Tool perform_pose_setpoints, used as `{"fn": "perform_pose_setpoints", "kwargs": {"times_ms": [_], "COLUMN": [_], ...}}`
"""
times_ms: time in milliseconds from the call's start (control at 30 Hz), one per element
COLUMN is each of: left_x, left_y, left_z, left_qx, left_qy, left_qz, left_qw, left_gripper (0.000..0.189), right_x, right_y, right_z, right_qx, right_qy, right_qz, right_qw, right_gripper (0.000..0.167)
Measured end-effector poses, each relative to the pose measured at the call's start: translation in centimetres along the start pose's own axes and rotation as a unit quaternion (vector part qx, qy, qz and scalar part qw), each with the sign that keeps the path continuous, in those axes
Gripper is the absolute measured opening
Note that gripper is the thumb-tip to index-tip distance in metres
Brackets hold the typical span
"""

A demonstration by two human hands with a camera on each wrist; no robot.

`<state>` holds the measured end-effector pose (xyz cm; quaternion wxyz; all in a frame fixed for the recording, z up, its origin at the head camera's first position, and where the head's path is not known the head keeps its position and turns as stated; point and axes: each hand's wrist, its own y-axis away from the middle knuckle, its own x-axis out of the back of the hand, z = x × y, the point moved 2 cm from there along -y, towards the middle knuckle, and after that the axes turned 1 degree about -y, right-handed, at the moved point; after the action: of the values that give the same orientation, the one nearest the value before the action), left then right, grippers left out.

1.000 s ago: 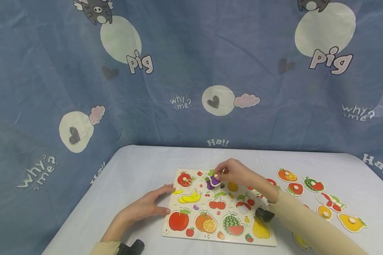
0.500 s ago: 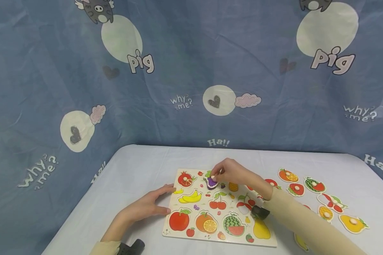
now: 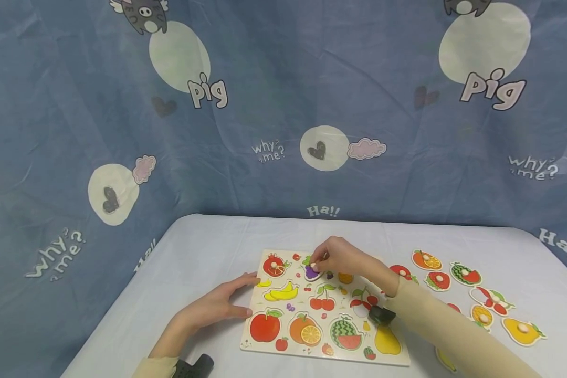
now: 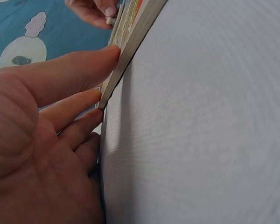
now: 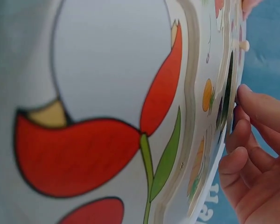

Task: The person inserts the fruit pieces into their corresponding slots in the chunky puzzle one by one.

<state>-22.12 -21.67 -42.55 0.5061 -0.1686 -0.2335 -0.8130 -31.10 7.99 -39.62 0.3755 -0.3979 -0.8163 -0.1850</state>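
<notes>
A white fruit puzzle board [image 3: 302, 304] lies on the table, printed with fruit pictures. My right hand [image 3: 342, 257] reaches over its far part and pinches the knob of a purple grape piece [image 3: 313, 273], which lies over the grape picture. In the left wrist view, the pale knob [image 4: 111, 20] shows at those fingertips. In the right wrist view my right hand [image 5: 259, 149] is close against the board's face. My left hand [image 3: 222, 302] rests at the board's left edge, fingers extended, thumb and fingertips touching the edge [image 4: 135, 46].
Several loose knobbed fruit pieces lie right of the board, among them an orange [image 3: 426, 260], a watermelon [image 3: 465, 273], a strawberry [image 3: 437, 281] and a yellow pear [image 3: 522, 331]. My right sleeve [image 3: 453, 320] covers part of that area. A blue patterned curtain [image 3: 283, 105] hangs behind the table.
The right hand has moved slightly left and lowered the grape piece, which was tilted above the board and now lies flat over its picture. The left hand has stayed put.
</notes>
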Motion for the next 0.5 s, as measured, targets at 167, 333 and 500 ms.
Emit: {"fn": "perform_pose_setpoints", "kwargs": {"times_ms": [167, 333, 500], "left_x": [-0.09, -0.06, -0.01], "left_y": [0.04, 0.09, 0.12], "left_z": [0.02, 0.23, 0.20], "left_qx": [0.008, 0.014, 0.009], "left_qy": [0.001, 0.001, -0.001], "left_qz": [0.000, 0.000, 0.001], "left_qw": [1.0000, 0.9999, 1.0000], "left_gripper": [0.069, 0.069, 0.068], "right_x": [-0.08, 0.03, 0.09], "right_y": [-0.12, -0.19, -0.26], "right_z": [-0.10, -0.02, 0.19], "right_qx": [-0.015, -0.016, -0.011], "right_qy": [-0.001, 0.006, 0.004], "right_qz": [-0.009, -0.010, -0.013], "right_qw": [0.9999, 0.9998, 0.9998], "right_gripper": [0.005, 0.005, 0.005]}}
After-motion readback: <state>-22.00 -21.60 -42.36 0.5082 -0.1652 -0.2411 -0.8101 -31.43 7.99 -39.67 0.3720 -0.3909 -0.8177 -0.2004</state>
